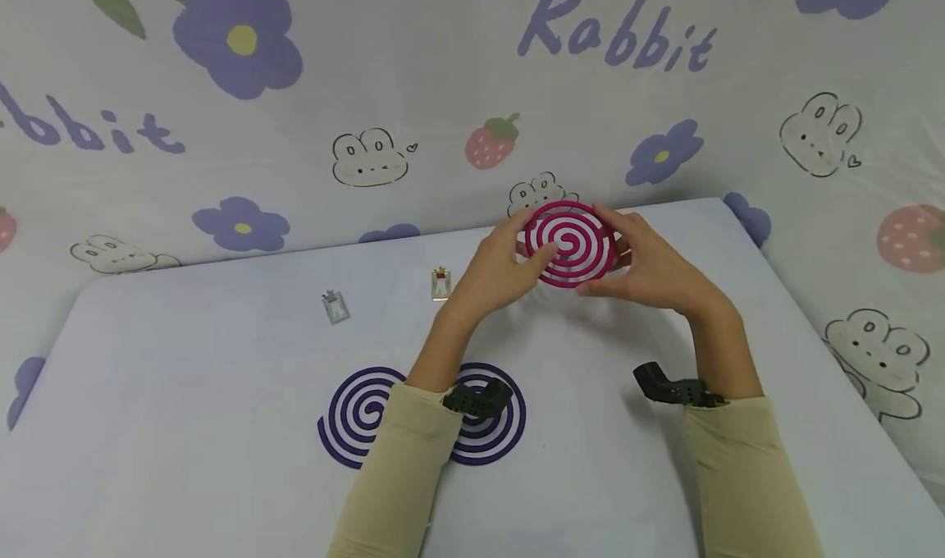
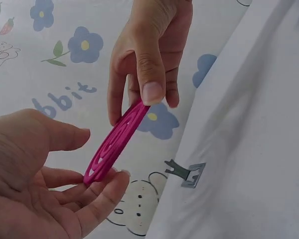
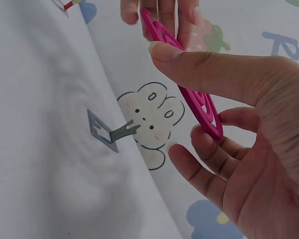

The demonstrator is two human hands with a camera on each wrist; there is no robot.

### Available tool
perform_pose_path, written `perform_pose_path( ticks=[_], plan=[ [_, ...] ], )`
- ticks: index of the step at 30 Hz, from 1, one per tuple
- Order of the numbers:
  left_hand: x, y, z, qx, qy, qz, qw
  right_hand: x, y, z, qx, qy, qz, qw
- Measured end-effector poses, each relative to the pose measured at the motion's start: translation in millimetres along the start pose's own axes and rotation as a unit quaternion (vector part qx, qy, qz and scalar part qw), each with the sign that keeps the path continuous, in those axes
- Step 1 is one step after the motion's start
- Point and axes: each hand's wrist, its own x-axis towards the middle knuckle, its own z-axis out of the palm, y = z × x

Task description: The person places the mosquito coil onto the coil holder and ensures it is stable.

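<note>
Raised above the back part of the table is a pink spiral mosquito coil (image 1: 570, 244), gripped by both hands. My left hand (image 1: 502, 258) holds its left side, thumb across the front and fingers at the edge; in the left wrist view the fingers sit under the coil's lower end. On the other side, my right hand (image 1: 650, 267) pinches the rim with thumb and fingers. Below the coil, a small dark metal coil stand (image 3: 112, 132) has its forked prong raised; the coil and hands mostly hide it in the head view.
A silver stand (image 1: 335, 306) and a gold stand (image 1: 440, 284) with a red bit lie left of the hands. Two purple spiral coils, left (image 1: 347, 402) and right (image 1: 517, 427), lie flat nearer the front, partly under my left forearm. Behind the table hangs patterned cloth (image 1: 443, 66).
</note>
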Motion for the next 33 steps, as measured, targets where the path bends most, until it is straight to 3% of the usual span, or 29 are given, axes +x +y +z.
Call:
perform_pose_path(
  ticks=[7,15,18,27,33],
  plan=[
    [0.4,-2.1,8.3,-0.089,0.042,-0.034,0.9945,4.8,2.6,8.6,0.010,0.015,0.020,0.9996],
    [6.7,-2.9,13.5,-0.127,0.066,-0.042,0.9887,10.8,7.0,13.9,0.015,0.068,0.011,0.9975],
    [10.9,-2.0,15.4,-0.135,0.081,-0.043,0.9866,13.2,6.7,14.7,0.039,0.091,0.011,0.9950],
    [12.6,-3.0,21.4,-0.148,0.105,-0.071,0.9808,18.1,3.5,28.5,0.136,0.149,0.041,0.9787],
    [17.8,-6.2,23.4,-0.206,0.081,-0.078,0.9722,19.4,4.0,30.0,0.206,0.172,0.082,0.9598]
  ],
)
